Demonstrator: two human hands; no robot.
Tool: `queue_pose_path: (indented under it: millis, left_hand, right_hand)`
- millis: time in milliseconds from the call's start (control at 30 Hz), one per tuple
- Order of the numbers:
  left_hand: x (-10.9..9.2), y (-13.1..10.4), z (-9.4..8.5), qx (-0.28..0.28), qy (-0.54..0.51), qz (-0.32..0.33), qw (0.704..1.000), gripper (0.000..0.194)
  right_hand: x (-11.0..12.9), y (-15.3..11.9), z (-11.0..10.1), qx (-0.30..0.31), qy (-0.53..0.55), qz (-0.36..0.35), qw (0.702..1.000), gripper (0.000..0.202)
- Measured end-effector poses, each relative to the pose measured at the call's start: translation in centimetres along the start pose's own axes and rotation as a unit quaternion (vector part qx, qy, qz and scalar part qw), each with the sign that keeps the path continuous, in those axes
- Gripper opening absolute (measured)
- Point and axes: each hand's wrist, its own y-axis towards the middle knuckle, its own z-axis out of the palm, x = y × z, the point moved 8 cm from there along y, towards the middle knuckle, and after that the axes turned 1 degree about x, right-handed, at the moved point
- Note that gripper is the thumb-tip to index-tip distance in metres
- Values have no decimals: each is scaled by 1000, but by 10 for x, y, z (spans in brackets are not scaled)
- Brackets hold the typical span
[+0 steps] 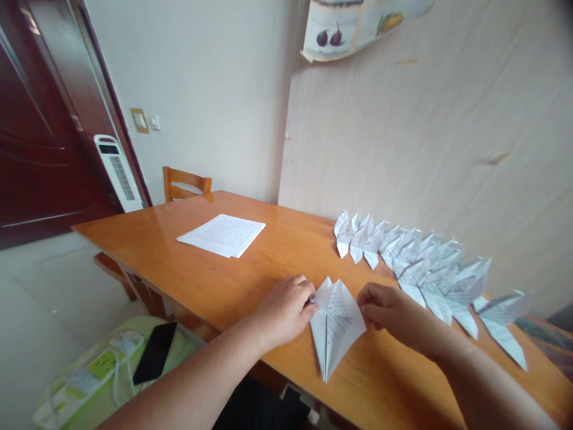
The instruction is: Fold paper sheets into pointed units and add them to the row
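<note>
A partly folded sheet of white paper, with handwriting on its right half, lies on the table in front of me. It is kite-shaped, its long point toward me and two peaks at the far end, with a crease down the middle. My left hand pinches its left edge between thumb and fingers. On the other side, my right hand is closed at the right corner of the paper, its fingertips partly hidden. Several finished folded paper figures of the same written paper stand in rows to the right.
A stack of written sheets lies farther back on the wooden table. A chair stands behind it. At lower left, a stool bears a black phone and a power strip with cables. A wooden panel borders the table.
</note>
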Motion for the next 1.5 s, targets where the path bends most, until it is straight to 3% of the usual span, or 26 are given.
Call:
queue_pose_path:
  millis: [133,433,767,1067,1300,1500]
  left_hand:
    - [0,0,0,3,0,-2,1000,5]
    - [-1,1,-1,8,10,-10,1000,5]
    - [-3,1,-1,8,18,-4,1000,12]
    - [-3,0,-1,8,14,-1,1000,11]
    - [-2,-1,2,0,4,-2,1000,8]
    - [-2,-2,1,-13,-17,-5,1000,22]
  right_hand:
    - [7,-7,16,87,8,-20,996,12]
    - [7,-8,23,115,78,-11,990,8]
    - [7,-4,27,112,123,-16,986,6]
    - [10,0,28,78,86,-30,993,11]
    - [4,5,31,53,52,-28,997,1]
    - [6,7,30,25,-9,-33,999,7]
